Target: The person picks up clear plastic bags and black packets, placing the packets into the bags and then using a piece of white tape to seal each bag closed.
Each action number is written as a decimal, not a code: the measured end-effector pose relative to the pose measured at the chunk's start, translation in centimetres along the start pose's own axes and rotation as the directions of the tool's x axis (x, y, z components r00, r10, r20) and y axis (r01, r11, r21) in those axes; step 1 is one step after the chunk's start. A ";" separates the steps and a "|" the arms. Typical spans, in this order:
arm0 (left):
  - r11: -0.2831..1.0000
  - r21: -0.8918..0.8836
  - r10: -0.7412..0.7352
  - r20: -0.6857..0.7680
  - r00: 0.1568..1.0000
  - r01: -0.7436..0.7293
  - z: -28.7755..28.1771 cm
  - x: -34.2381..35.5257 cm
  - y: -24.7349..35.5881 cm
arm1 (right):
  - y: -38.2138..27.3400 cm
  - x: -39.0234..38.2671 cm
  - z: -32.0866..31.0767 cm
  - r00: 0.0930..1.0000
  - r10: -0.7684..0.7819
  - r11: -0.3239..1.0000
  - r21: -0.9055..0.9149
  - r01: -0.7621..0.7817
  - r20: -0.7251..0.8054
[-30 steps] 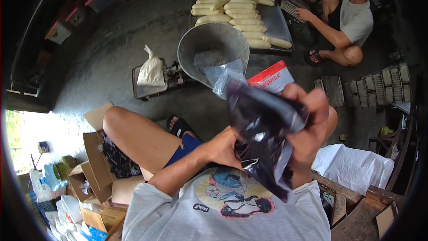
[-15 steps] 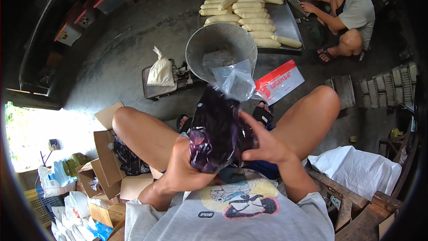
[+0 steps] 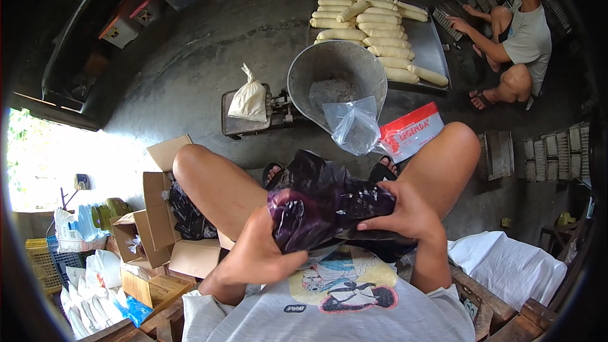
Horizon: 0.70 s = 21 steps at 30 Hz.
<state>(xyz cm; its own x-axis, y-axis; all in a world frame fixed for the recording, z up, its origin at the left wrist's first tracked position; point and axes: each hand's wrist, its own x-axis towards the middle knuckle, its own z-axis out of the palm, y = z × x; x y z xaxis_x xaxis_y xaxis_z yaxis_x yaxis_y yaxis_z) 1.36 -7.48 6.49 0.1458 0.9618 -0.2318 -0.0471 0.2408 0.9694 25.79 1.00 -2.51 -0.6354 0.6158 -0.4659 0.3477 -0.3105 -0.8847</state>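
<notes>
A shiny, dark purple plastic bag (image 3: 323,199) is stretched crumpled across my lap between both hands. My left hand (image 3: 263,250) is closed on its left end, with some of the fingers hidden behind or inside the plastic. At the other end, my right hand (image 3: 408,215) grips the bag, thumb on the near side and the remaining fingers partly covered. What the bag holds, if anything, cannot be made out. Just beyond it, a clear plastic bag (image 3: 354,130) hangs over the rim of a grey metal bucket (image 3: 304,98).
A tied bag of pale powder (image 3: 248,102) sits on a scale (image 3: 244,128). Rolled dough lengths (image 3: 383,33) lie on a metal tray (image 3: 430,50). A red-and-white box (image 3: 411,132) lies near my right knee. Another person (image 3: 522,44) squats far right; cardboard boxes (image 3: 158,212) stand left.
The dark bag has gone from bunched upright to spread sideways. My right hand has moved right and now grips its end. The whole view has shifted slightly.
</notes>
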 end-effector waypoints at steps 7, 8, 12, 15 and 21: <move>0.945 0.037 0.286 0.391 0.875 -0.326 1.8 1.6 2.7 | 3.1 3.7 2.5 0.806 -0.587 0.683 0.578 0.447 0.071; 0.981 -0.034 0.187 0.424 0.886 -0.191 1.9 1.3 2.2 | 3.1 4.3 2.6 0.821 -0.524 0.765 0.548 0.337 0.227; 0.983 -0.005 0.166 0.441 0.882 -0.183 2.8 1.5 1.4 | 4.5 7.5 8.0 0.800 -0.450 0.548 0.830 -0.104 0.397; 0.993 -0.111 0.081 0.413 0.907 -0.038 3.3 1.3 2.0 | 4.2 6.7 9.6 0.799 -0.486 0.483 0.871 -0.092 0.355; 0.515 0.657 0.641 0.130 0.756 -0.550 3.9 1.2 2.7 | 2.5 5.7 7.6 0.841 -0.529 0.414 0.899 0.141 0.112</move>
<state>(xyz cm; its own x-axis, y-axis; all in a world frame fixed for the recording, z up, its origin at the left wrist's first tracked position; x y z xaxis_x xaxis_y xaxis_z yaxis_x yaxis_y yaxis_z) 5.23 -6.18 9.19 0.2087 0.8646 0.4571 0.5451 -0.4909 0.6796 17.80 -1.84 -7.53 -0.7957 0.6012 0.0744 -0.5655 -0.6933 -0.4467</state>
